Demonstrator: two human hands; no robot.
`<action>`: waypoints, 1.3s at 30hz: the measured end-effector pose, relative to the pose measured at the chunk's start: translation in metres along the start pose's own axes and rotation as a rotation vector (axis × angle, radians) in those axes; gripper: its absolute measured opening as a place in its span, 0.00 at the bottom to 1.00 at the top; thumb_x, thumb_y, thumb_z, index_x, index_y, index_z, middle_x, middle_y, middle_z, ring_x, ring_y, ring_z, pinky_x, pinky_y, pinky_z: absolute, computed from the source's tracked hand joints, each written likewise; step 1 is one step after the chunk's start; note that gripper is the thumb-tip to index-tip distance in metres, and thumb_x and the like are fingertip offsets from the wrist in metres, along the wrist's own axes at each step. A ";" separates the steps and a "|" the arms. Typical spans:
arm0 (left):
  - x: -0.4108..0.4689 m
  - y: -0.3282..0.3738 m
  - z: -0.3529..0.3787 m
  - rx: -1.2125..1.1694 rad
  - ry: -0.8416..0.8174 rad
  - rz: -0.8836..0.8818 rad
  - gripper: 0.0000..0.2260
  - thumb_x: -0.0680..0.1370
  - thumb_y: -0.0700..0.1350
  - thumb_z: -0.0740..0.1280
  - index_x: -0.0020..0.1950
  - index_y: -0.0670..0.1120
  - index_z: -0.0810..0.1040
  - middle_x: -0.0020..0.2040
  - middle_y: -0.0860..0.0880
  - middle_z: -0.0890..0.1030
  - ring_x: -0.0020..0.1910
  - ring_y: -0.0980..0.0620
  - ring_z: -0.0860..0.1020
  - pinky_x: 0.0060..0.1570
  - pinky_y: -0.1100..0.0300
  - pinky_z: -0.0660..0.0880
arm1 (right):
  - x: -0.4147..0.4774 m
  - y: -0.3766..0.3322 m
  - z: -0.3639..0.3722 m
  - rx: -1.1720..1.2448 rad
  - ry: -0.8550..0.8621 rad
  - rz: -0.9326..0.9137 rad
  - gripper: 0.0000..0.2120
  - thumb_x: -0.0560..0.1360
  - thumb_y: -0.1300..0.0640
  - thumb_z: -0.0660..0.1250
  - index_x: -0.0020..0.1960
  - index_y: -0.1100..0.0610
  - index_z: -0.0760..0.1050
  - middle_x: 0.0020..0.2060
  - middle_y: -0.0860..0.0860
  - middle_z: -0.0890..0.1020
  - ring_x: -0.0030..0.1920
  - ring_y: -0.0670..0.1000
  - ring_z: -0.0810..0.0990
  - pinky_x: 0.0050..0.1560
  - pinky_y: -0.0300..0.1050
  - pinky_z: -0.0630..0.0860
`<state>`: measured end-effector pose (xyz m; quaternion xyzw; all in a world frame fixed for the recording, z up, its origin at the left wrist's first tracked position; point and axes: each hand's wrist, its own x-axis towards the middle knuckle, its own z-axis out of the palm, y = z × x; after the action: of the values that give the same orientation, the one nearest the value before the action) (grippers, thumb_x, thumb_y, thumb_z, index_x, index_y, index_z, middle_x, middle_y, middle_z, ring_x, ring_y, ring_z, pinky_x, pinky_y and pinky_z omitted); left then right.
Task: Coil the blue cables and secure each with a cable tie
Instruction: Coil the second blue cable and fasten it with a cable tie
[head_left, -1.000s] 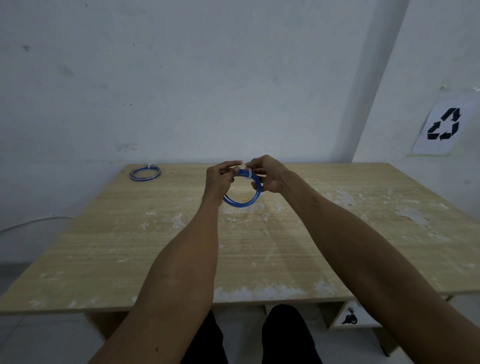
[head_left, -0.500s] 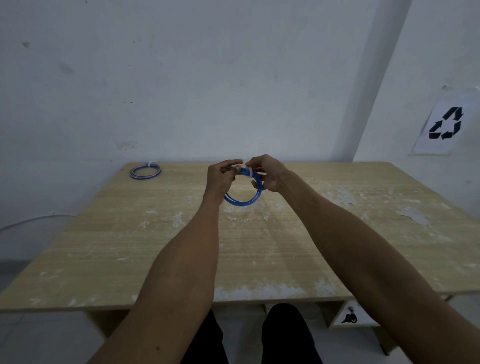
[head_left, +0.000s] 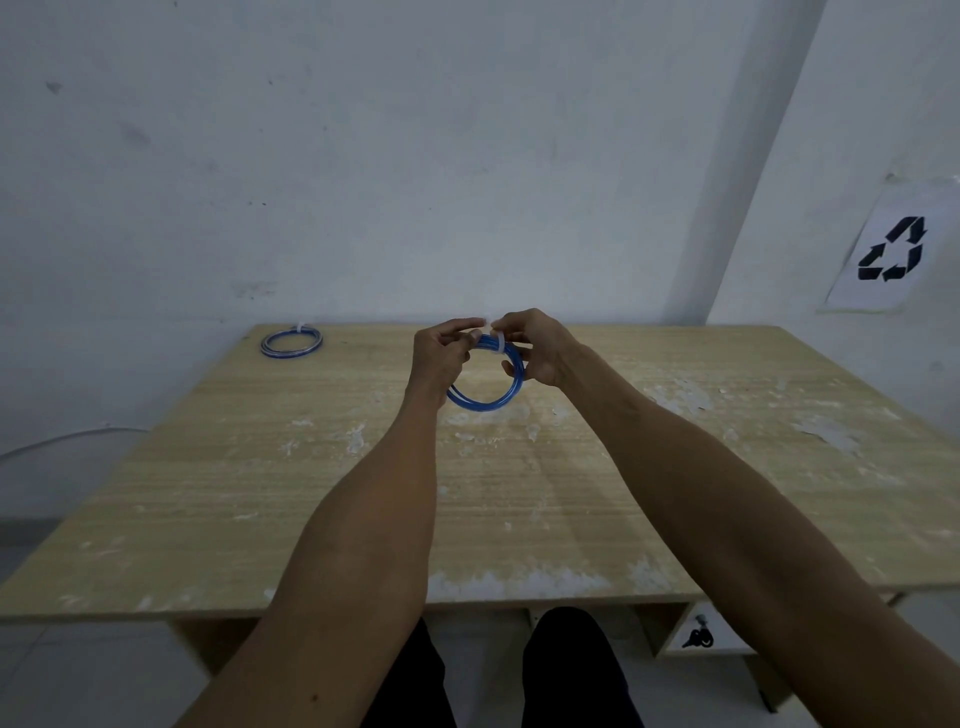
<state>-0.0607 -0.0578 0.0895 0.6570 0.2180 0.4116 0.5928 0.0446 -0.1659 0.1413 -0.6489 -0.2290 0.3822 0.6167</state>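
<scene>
A coiled blue cable (head_left: 491, 402) hangs in the air above the middle of the wooden table (head_left: 519, 493). My left hand (head_left: 441, 353) pinches the coil's top from the left. My right hand (head_left: 537, 345) grips the top and right side. A white cable tie (head_left: 493, 340) wraps the coil's top between my fingertips; its end is partly hidden by my fingers. A second blue coil (head_left: 292, 343), bound with a white tie, lies flat at the table's far left corner.
The table butts against a white wall at the back. A thin cable (head_left: 62, 439) runs along the floor at the left. A drawer with a key (head_left: 698, 636) sits under the table's front right. My legs are below the front edge.
The coil and both hands stay in nearly the same spot. My fingers have shifted slightly at the tie on top of the coil.
</scene>
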 end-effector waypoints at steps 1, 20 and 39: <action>0.000 0.000 0.000 -0.001 0.001 -0.001 0.10 0.79 0.35 0.69 0.59 0.40 0.84 0.40 0.49 0.82 0.32 0.59 0.73 0.29 0.71 0.68 | 0.000 0.000 0.000 0.003 0.001 0.005 0.03 0.73 0.61 0.69 0.45 0.59 0.76 0.49 0.56 0.77 0.50 0.55 0.74 0.44 0.50 0.75; 0.005 -0.008 0.003 0.073 -0.004 0.077 0.09 0.79 0.35 0.69 0.57 0.41 0.85 0.47 0.45 0.85 0.40 0.58 0.79 0.37 0.68 0.73 | 0.002 0.006 -0.001 0.020 0.019 0.007 0.12 0.78 0.53 0.66 0.37 0.55 0.72 0.42 0.51 0.75 0.45 0.51 0.71 0.47 0.51 0.70; 0.007 -0.012 0.000 0.177 0.052 0.166 0.09 0.78 0.35 0.69 0.54 0.42 0.86 0.50 0.46 0.87 0.51 0.50 0.83 0.54 0.55 0.79 | 0.004 0.015 0.009 0.028 0.072 -0.066 0.12 0.80 0.56 0.65 0.38 0.56 0.71 0.40 0.50 0.73 0.42 0.51 0.70 0.47 0.51 0.71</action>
<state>-0.0545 -0.0506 0.0802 0.7117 0.2136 0.4553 0.4904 0.0374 -0.1589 0.1259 -0.6456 -0.2228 0.3412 0.6458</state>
